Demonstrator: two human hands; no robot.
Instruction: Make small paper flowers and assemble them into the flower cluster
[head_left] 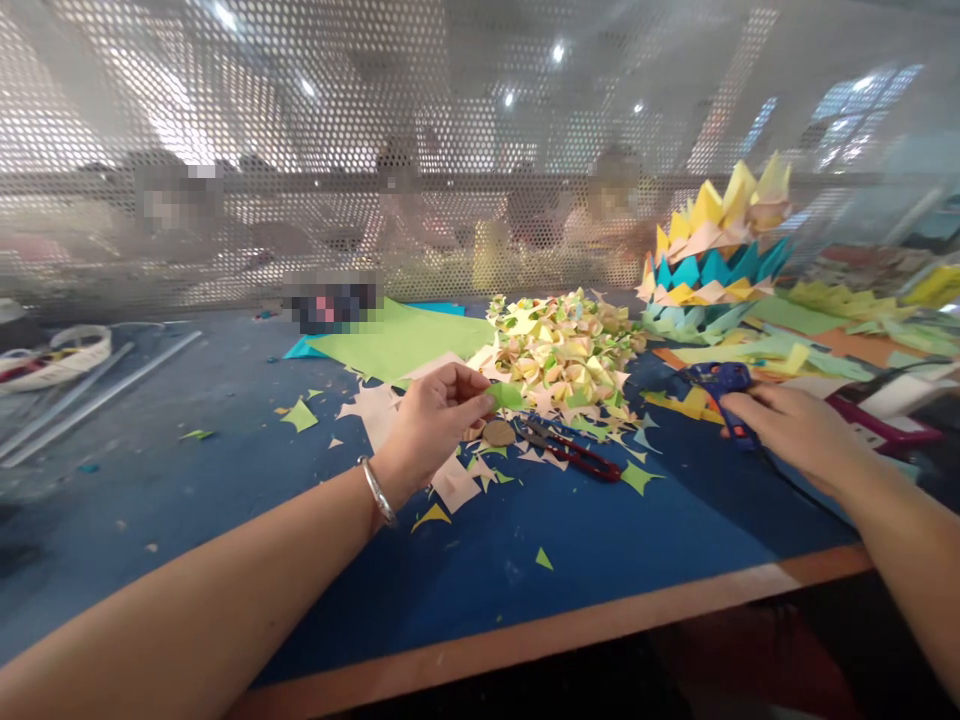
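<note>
My left hand [442, 415] pinches a small green paper piece [507, 396] between thumb and fingers, just in front of a heap of small folded paper pieces [562, 350]. Around the handle of a blue hot glue gun [724, 385] my right hand [799, 425] is closed, its nozzle pointing left toward the heap. Red-handled scissors [581, 458] lie on the blue table between my hands, among paper scraps. A round brown disc [498, 433] rests beside the left fingertips.
Behind the glue gun stands a tiered paper piece [712, 265] with yellow and teal points. Green paper sheets [405, 340] lie behind my left hand. Clear sticks [112, 390] and a white basket [64, 355] are at far left. A perforated metal screen [337, 130] backs the table; people sit beyond it.
</note>
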